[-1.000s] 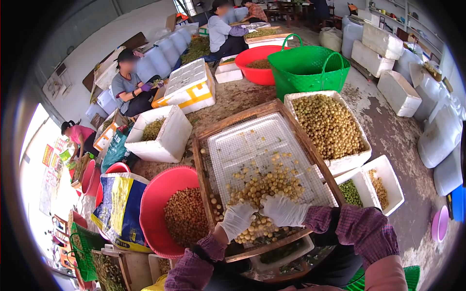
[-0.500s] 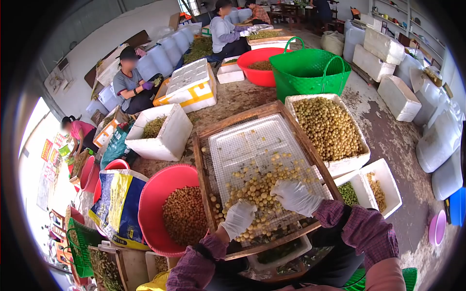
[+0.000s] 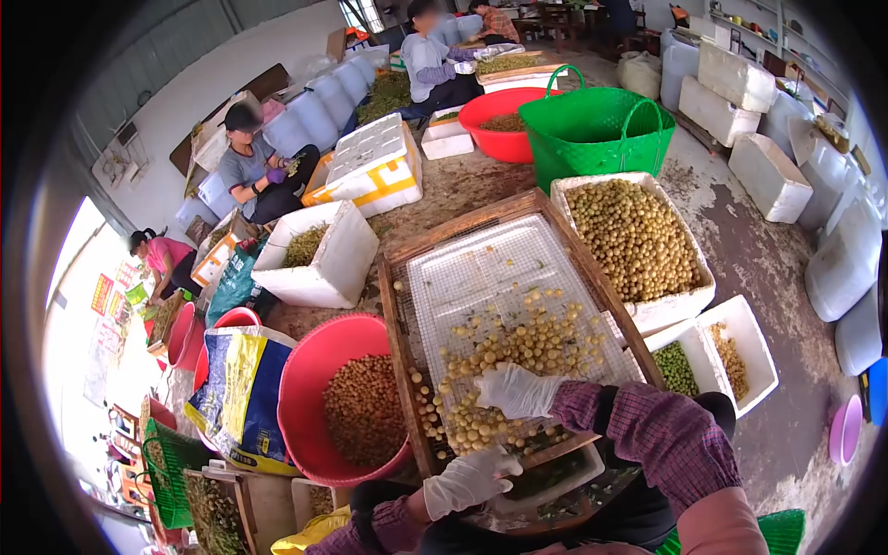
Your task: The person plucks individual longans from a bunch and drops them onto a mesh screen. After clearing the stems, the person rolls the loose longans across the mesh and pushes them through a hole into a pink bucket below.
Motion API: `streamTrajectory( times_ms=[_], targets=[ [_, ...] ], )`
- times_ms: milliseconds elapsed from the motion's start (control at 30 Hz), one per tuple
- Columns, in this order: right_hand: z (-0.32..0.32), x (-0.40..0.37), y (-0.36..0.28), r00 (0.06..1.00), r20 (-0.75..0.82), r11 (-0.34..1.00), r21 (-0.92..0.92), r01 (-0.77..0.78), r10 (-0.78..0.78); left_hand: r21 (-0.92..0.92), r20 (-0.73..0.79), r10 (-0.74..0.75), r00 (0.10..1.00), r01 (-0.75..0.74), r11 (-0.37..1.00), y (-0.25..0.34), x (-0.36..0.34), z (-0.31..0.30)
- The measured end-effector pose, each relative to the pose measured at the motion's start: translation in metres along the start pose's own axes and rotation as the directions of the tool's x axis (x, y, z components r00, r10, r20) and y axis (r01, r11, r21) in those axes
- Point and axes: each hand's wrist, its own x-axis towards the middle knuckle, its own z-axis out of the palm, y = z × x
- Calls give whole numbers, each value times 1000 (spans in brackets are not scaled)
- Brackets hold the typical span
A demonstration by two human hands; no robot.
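Note:
A wooden-framed wire-mesh sieve (image 3: 546, 208) lies tilted in front of me, with several small yellow round fruits (image 3: 518, 347) heaped on its near half. My right hand (image 3: 518, 388), in a white glove, rests flat on the fruits with fingers spread. My left hand (image 3: 470, 479), also white-gloved, is at the sieve's near edge, below the pile; whether it holds the wooden frame I cannot tell. Both sleeves are purple plaid.
A red basin (image 3: 310, 388) of brownish fruits stands left of the sieve, beside a printed sack (image 3: 236, 388). Right are white foam boxes (image 3: 689, 301) of yellow and green fruits. A green basket (image 3: 601, 125) and red tub (image 3: 481, 106) stand beyond. Other people sit sorting at the back left.
My left hand has dropped from the fruit pile to the sieve's near edge. My right hand slid left across the fruits, which now lie more spread over the mesh.

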Motion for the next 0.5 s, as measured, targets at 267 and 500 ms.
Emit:
streamTrajectory(
  times_ms=[267, 500],
  targets=[
    [20, -3, 11, 997, 77, 994, -107, -8, 16, 312, -346, 21, 938, 94, 945, -65, 51, -25],
    [-31, -59, 40, 941, -74, 941, 101, -323, 331, 408, -352, 8, 936, 146, 901, -56, 77, -26]
  ],
)
